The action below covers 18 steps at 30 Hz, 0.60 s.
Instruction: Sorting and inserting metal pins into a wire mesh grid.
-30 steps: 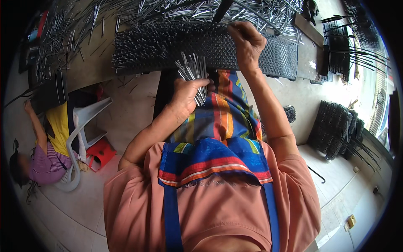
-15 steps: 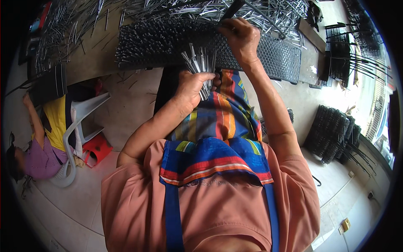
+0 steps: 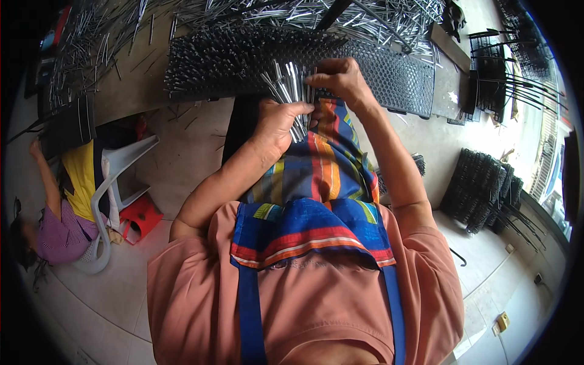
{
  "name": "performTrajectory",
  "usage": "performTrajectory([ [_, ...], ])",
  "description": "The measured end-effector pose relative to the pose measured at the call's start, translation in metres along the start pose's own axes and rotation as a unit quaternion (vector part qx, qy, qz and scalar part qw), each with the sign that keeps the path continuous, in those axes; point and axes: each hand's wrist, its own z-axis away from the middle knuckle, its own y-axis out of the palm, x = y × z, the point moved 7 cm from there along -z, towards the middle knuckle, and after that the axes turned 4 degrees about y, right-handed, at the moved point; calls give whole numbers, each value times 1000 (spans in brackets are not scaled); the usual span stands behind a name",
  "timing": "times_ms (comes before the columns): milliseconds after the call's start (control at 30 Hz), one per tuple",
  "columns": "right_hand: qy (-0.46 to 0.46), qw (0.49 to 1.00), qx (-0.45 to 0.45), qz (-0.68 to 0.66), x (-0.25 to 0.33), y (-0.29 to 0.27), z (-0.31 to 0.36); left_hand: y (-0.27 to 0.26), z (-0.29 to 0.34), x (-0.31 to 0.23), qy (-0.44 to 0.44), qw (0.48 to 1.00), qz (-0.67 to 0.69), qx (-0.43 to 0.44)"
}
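Note:
My left hand (image 3: 281, 125) is closed around a fanned bundle of thin silvery metal rods (image 3: 291, 88), held upright over my lap. The fingers of my right hand (image 3: 342, 82) are bent together at the upper right edge of that bundle, pinching at the rods there; exactly how many they grip is hidden. Just beyond both hands lies a long black perforated panel (image 3: 395, 76). Its left part is densely filled with upright rods (image 3: 225, 58), while round holes show bare on its right part.
Loose metal rods (image 3: 389, 24) are heaped across the table's far side. Stacked black racks (image 3: 480, 191) stand on the floor at right, below more black racks (image 3: 486, 91). At left, another person (image 3: 67, 228) sits on a grey plastic chair (image 3: 100, 207) beside a red container (image 3: 141, 219).
My right hand has come down and toward me from the panel to the top of the rod bundle. My left hand keeps its hold, nearly still.

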Motion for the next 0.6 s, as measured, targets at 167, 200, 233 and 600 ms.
performTrajectory([
  [167,84,970,-28,-226,-12,-7,11,-8,-3,5,17,999,-24,-28],
  [200,20,961,-120,-249,-3,-25,12,-11,0,6,-8,999,-19,-46],
  [233,-44,939,-210,-269,3,-42,17,-13,1,5,-7,999,-20,-46],
  [600,-261,906,-332,36,19,-53,4,-9,5,1,-28,998,-36,-52],
])
